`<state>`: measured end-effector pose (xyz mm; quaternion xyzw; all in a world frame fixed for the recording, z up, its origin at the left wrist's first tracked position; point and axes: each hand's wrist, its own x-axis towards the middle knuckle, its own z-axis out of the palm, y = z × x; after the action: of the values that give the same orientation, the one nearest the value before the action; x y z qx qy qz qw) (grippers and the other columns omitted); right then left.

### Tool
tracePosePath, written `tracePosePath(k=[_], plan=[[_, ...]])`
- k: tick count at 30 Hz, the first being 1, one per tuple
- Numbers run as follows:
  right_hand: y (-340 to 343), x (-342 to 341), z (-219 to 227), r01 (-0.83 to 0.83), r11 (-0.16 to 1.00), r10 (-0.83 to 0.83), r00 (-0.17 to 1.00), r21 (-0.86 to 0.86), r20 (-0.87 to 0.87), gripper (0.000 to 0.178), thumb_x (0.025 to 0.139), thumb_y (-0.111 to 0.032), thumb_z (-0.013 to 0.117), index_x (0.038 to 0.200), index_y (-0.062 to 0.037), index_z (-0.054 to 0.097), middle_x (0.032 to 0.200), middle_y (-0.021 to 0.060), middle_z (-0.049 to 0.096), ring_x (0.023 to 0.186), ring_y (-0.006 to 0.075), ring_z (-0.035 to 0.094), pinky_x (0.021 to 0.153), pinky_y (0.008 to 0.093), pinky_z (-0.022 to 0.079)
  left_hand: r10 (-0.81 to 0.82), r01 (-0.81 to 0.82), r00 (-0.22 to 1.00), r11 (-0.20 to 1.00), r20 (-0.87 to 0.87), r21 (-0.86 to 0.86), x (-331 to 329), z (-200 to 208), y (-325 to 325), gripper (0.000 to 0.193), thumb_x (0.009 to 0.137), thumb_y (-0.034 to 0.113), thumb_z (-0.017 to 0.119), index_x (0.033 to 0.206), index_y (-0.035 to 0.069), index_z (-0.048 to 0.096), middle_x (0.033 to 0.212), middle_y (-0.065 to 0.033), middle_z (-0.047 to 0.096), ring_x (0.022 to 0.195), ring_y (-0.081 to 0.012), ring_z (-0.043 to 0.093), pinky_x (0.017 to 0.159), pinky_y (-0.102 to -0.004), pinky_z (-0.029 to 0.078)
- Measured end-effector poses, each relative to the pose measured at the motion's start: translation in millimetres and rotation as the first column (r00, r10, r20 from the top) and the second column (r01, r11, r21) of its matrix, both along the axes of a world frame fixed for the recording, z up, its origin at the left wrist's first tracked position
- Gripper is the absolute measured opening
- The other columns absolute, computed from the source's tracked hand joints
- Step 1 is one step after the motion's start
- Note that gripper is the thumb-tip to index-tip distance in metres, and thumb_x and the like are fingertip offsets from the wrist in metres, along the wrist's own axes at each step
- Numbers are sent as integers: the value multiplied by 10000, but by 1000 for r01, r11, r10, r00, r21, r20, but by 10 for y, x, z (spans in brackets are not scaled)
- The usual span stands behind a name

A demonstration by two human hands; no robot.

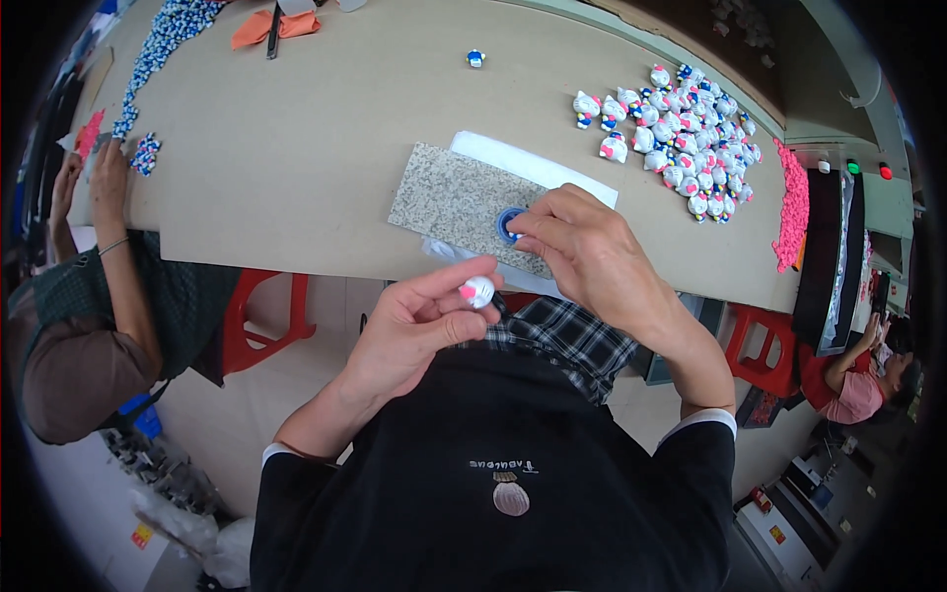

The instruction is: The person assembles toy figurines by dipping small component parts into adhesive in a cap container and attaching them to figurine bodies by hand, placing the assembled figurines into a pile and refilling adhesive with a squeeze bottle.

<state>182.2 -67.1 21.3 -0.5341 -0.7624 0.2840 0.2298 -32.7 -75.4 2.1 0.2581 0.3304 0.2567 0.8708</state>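
Observation:
My left hand [419,314] holds a small white figurine head [478,292] with a pink patch between thumb and fingers, just in front of the table edge. A speckled grey stone slab [444,187] lies on the table, with a small round blue cup [504,223] on it. Closed in a pinch, my right hand [590,247] has its fingertips at the rim of this cup. What those fingertips hold, if anything, is hidden. Behind the slab lies a folded white cloth or foam strip [493,158].
Several white figurines [691,138] with pink and blue parts crowd the right side. A pink pile [792,207] lies beyond them. One small blue-and-white piece [475,59] stands alone at the back. Many blue-and-white pieces [163,49] lie far left, near a co-worker's hands [107,183]. Red stools [258,326] flank me.

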Motion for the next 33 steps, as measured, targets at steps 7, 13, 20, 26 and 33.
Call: tracePosePath(k=[7, 13, 20, 26, 33], plan=[[-44, 62, 20, 213, 935, -299, 903, -284, -307, 168, 800, -49, 618, 962, -11, 641, 802, 64, 626, 721, 129, 590, 646, 265, 471, 116, -110, 993, 977, -21, 183, 74, -73, 69, 343, 827, -21, 579, 1163, -4, 513, 1074, -120, 579, 940, -171, 591, 809, -263, 488], [-177, 22, 4, 54, 827, -517, 462, -559, -720, 175, 863, -96, 585, 984, 20, 637, 893, 72, 645, 828, 87, 587, 715, 227, 481, 198, -200, 972, 980, 126, 4, 217, -88, 154, 269, 827, -27, 573, 1080, 26, 497, 1064, -120, 583, 956, -190, 594, 833, -274, 481], [-235, -75, -13, 120, 796, -542, 576, -593, -612, 170, 846, -81, 600, 988, -1, 648, 864, 51, 646, 730, 74, 571, 681, 206, 467, 268, -287, 955, 941, 124, 177, 303, -178, 101, 270, 795, -52, 603, 1055, -3, 549, 1024, -115, 592, 930, -156, 594, 799, -256, 498], [-263, -168, -62, 148, 869, -477, 504, -473, -719, 142, 829, -38, 606, 949, 19, 655, 847, 59, 626, 773, 80, 563, 674, 205, 450, 291, -318, 948, 873, 127, 370, 362, -185, 94, 271, 758, -105, 617, 1014, -25, 574, 975, -112, 606, 874, -148, 610, 756, -243, 520], [-234, -175, -88, 181, 893, -447, 463, -412, -765, 136, 816, 12, 599, 941, 32, 648, 872, 69, 615, 798, 101, 573, 715, 231, 462, 305, -314, 947, 816, 100, 486, 430, -135, 161, 256, 755, -100, 625, 997, -32, 578, 944, -107, 614, 867, -145, 613, 762, -247, 520]])
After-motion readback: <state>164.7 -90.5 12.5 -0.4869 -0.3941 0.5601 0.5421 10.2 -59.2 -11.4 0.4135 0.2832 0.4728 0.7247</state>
